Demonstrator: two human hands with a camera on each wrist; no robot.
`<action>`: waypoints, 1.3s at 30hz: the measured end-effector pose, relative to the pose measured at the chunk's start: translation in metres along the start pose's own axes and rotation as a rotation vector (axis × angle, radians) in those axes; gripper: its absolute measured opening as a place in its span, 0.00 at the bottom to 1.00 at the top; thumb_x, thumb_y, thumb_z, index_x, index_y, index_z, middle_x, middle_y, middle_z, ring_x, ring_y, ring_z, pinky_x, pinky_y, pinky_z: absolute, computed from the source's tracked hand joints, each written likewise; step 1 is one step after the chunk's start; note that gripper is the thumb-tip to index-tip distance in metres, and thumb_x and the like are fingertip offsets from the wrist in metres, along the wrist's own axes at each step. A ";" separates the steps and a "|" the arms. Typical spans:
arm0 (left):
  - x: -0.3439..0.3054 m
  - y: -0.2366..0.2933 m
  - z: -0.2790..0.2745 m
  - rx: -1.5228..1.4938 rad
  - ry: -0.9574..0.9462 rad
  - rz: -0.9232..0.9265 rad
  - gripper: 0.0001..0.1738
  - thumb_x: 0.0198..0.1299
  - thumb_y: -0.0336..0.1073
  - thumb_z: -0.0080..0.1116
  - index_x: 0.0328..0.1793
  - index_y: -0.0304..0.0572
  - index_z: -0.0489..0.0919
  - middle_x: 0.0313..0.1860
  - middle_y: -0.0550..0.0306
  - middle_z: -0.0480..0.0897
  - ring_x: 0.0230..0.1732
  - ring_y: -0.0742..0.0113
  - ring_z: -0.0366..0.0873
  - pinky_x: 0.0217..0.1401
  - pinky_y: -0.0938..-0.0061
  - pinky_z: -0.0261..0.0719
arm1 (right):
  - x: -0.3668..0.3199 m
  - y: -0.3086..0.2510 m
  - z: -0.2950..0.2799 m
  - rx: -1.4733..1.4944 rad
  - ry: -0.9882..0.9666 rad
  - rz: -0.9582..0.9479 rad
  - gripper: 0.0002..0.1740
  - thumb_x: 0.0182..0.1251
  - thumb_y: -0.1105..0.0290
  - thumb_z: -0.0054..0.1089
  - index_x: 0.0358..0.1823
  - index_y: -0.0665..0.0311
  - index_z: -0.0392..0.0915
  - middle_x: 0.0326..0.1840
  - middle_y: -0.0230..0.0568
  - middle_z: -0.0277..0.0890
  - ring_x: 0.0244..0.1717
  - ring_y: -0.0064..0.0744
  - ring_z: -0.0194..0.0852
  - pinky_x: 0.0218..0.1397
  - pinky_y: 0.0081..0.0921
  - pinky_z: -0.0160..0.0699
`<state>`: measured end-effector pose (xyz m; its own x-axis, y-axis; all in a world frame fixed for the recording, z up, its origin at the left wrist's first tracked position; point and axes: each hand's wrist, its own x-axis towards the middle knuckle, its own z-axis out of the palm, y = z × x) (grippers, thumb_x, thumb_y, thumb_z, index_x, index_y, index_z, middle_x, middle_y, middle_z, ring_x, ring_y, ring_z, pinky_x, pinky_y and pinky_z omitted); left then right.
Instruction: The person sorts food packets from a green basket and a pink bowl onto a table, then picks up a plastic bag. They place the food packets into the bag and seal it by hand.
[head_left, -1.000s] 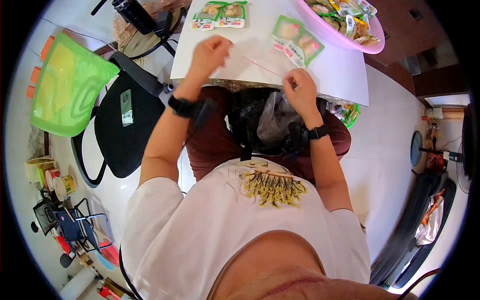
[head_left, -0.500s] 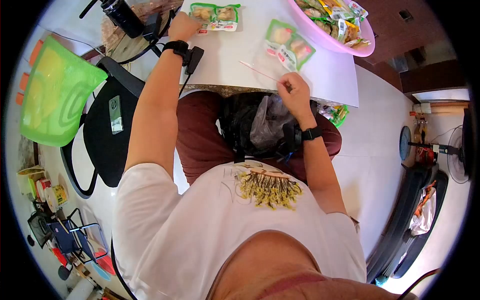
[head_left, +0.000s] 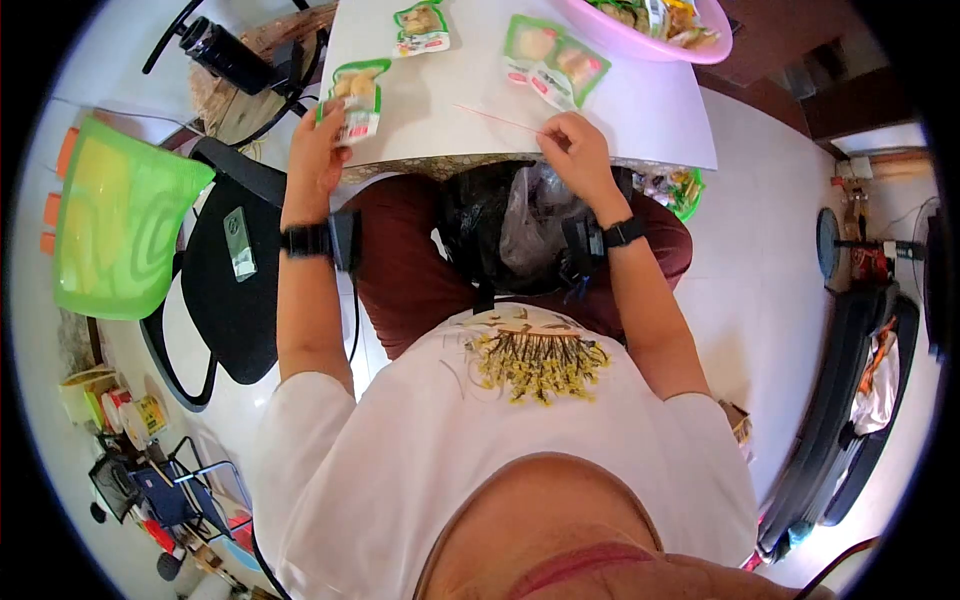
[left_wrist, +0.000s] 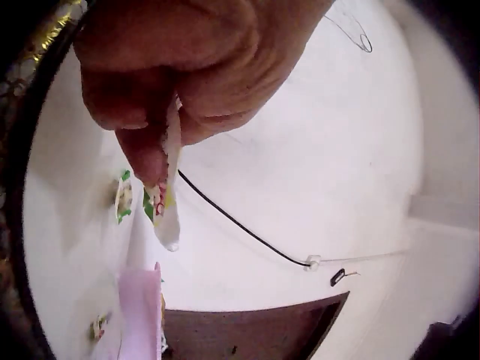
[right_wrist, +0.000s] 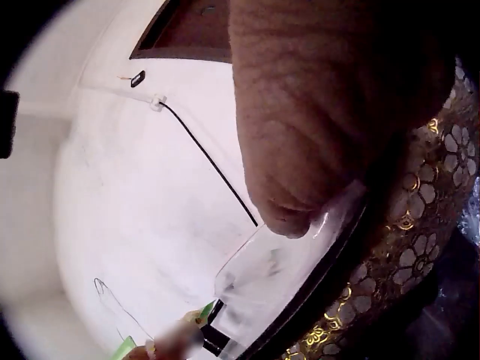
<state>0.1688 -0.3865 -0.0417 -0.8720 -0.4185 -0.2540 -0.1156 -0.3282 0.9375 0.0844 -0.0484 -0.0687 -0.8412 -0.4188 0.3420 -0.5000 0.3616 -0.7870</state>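
At the table's near left edge in the head view, my left hand (head_left: 316, 165) holds a small green-edged snack packet (head_left: 356, 92) by its lower end. The left wrist view shows this packet (left_wrist: 166, 217) edge-on between thumb and fingers. My right hand (head_left: 580, 155) pinches a clear plastic bag (right_wrist: 262, 274) by its edge; a thin red line runs along the bag in the head view. A similar packet (head_left: 422, 25) lies farther back on the white table. Two more packets (head_left: 555, 60) lie side by side beyond my right hand.
A pink basin (head_left: 705, 52) full of snack packets stands at the back right. Below the table are a black plastic bag (head_left: 480, 235) between the legs and a green basket (head_left: 692, 198) at right. A phone (head_left: 239, 243) lies on the black chair (head_left: 225, 310) at left.
My left hand reached to the packets at the back left, took one and drew it back to the near edge. The right hand has kept hold of the clear bag throughout.
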 end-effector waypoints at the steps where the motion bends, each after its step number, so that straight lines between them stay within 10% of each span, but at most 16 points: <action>1: -0.021 0.001 0.008 -0.016 0.009 -0.024 0.12 0.58 0.31 0.53 0.48 0.42 0.74 0.33 0.62 0.78 0.27 0.75 0.76 0.18 0.82 0.68 | 0.000 0.000 0.001 0.052 0.009 0.035 0.06 0.52 0.72 0.59 0.29 0.65 0.73 0.28 0.40 0.70 0.29 0.34 0.72 0.33 0.26 0.70; 6: -0.087 -0.017 0.033 -0.075 -0.169 -0.135 0.16 0.59 0.26 0.49 0.55 0.36 0.71 0.37 0.54 0.80 0.24 0.77 0.77 0.14 0.91 0.68 | 0.001 -0.012 -0.002 0.097 0.075 0.039 0.05 0.56 0.73 0.59 0.30 0.67 0.74 0.27 0.34 0.70 0.29 0.22 0.68 0.35 0.19 0.70; 15: -0.092 -0.012 0.116 -0.030 -0.416 -0.170 0.16 0.56 0.23 0.45 0.52 0.36 0.71 0.30 0.58 0.76 0.17 0.80 0.67 0.14 0.88 0.59 | 0.001 -0.055 -0.007 -0.106 0.151 -0.180 0.05 0.52 0.71 0.58 0.29 0.64 0.75 0.28 0.42 0.71 0.32 0.45 0.70 0.34 0.35 0.69; 27: -0.016 -0.038 0.178 -0.074 -0.543 -0.153 0.10 0.58 0.27 0.45 0.46 0.39 0.72 0.27 0.60 0.74 0.19 0.76 0.67 0.15 0.81 0.62 | -0.020 -0.070 -0.015 -0.151 0.132 -0.317 0.05 0.53 0.74 0.58 0.33 0.64 0.75 0.28 0.42 0.70 0.31 0.44 0.70 0.33 0.32 0.69; 33: -0.008 -0.058 0.191 -0.370 -0.171 -0.147 0.21 0.59 0.25 0.45 0.60 0.34 0.64 0.38 0.48 0.76 0.35 0.64 0.74 0.36 0.75 0.74 | -0.029 -0.061 -0.008 -0.143 0.053 -0.249 0.05 0.54 0.74 0.58 0.33 0.63 0.74 0.28 0.42 0.69 0.31 0.44 0.69 0.33 0.32 0.68; 39: -0.045 -0.067 0.191 -0.192 -0.238 0.050 0.22 0.60 0.26 0.47 0.61 0.28 0.61 0.40 0.47 0.75 0.38 0.63 0.74 0.40 0.74 0.75 | -0.030 -0.056 -0.005 -0.114 0.007 -0.237 0.05 0.54 0.74 0.57 0.32 0.64 0.74 0.28 0.42 0.69 0.31 0.44 0.69 0.32 0.32 0.68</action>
<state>0.1253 -0.1842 -0.0481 -0.9640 -0.2352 -0.1244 0.0026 -0.4760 0.8795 0.1365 -0.0522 -0.0327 -0.6989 -0.4971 0.5143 -0.7031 0.3454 -0.6216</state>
